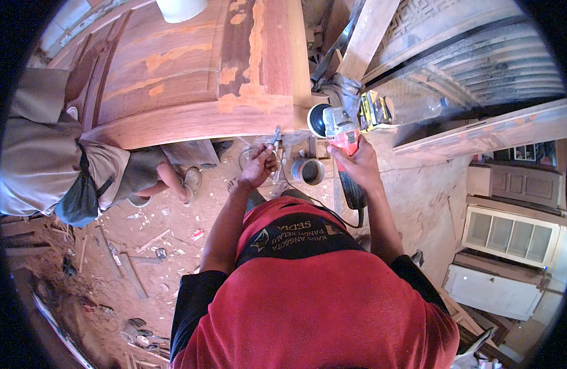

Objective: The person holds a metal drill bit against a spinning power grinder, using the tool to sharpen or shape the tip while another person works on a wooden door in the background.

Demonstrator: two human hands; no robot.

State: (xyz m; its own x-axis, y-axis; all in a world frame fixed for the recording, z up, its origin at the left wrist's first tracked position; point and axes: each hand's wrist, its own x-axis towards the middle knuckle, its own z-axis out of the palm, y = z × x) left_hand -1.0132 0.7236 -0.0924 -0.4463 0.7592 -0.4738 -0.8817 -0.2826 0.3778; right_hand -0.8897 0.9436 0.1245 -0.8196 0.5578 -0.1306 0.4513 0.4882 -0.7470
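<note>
My right hand (361, 161) grips a red and black angle grinder (345, 140) with a clear guard-like cover round its head. Its round black sanding pad (319, 120) is beside the right end of a wooden panel door (191, 120), which carries orange filler patches. Closed fingers of my left hand (259, 166) hold a slim grey-tipped tool (276, 134) upright just at the door's near edge; its exact kind is unclear. A dark cord runs from the grinder's rear past my waist.
A round tin (308, 170) stands on the floor below the door's corner. Another person (50, 160) bends at the left. Yellow and black boxes (375, 111) and a clear bottle (428, 106) lie right of the grinder. Wood offcuts (133, 277) litter the floor.
</note>
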